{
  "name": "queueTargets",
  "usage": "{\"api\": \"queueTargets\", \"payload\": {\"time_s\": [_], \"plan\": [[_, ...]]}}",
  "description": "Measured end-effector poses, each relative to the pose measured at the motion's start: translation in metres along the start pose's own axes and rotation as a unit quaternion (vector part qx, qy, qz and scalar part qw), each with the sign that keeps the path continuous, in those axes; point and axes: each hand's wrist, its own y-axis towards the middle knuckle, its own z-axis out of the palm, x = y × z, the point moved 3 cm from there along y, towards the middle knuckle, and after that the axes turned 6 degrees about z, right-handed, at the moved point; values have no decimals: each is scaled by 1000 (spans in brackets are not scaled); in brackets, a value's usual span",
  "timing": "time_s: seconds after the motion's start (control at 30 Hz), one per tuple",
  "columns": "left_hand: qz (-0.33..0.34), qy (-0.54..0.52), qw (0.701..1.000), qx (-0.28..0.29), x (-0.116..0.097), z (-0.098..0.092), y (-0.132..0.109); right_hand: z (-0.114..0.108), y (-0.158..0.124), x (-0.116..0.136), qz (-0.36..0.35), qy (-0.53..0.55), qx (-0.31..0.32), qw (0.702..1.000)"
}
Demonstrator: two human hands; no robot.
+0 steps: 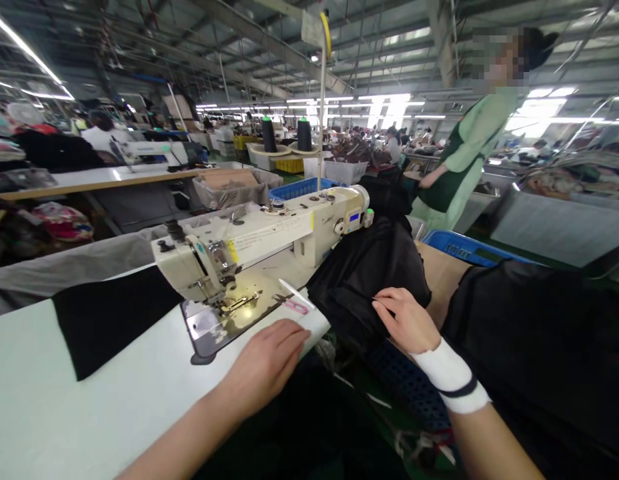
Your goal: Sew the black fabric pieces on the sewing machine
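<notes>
A cream sewing machine [269, 237] stands on a white table [64, 400], its needle over a shiny metal plate [224, 320]. My left hand [267, 363] rests flat on the table's near edge beside that plate, fingers stretched out and empty. My right hand [407, 320], with a white wristband, is closed in a pinch on a heap of black fabric [369, 273] piled right of the machine. A flat black cloth piece [104, 317] lies on the table to the machine's left. Small pink-handled snips [295, 305] lie by the plate.
More black fabric [539, 333] covers the surface at right. Blue crates [459, 247] sit behind the heap. A person in a green top [469, 153] stands at the back right. Two dark thread cones [303, 135] and a thread-stand pole [321, 100] rise behind the machine.
</notes>
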Motion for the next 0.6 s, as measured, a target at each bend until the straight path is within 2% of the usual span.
{"api": "queueTargets", "payload": {"time_s": [0.07, 0.17, 0.27, 0.33, 0.4, 0.47, 0.53, 0.6], "plan": [[-7, -36, 999, 5, 0, 22, 27, 0, -2, 1, 2, 9, -8, 1000], [-45, -70, 996, -17, 8, 51, 63, 0, -5, 1, 13, 37, -25, 999], [-67, -77, 992, -71, 9, 64, 89, 2, -6, -5, 64, 98, -37, 992], [-43, -66, 992, -96, 2, 66, 102, 5, -6, -9, 98, 143, -47, 984], [0, -50, 995, -87, -9, 68, 111, 10, -6, -12, 128, 183, -62, 973], [28, -31, 998, -50, -19, 74, 118, 14, -6, -15, 158, 207, -84, 962], [9, -8, 1000, -20, -23, 83, 122, 13, -6, -21, 196, 219, -124, 948], [-37, 19, 999, -20, -21, 91, 123, 4, -5, -32, 233, 214, -179, 932]]}}
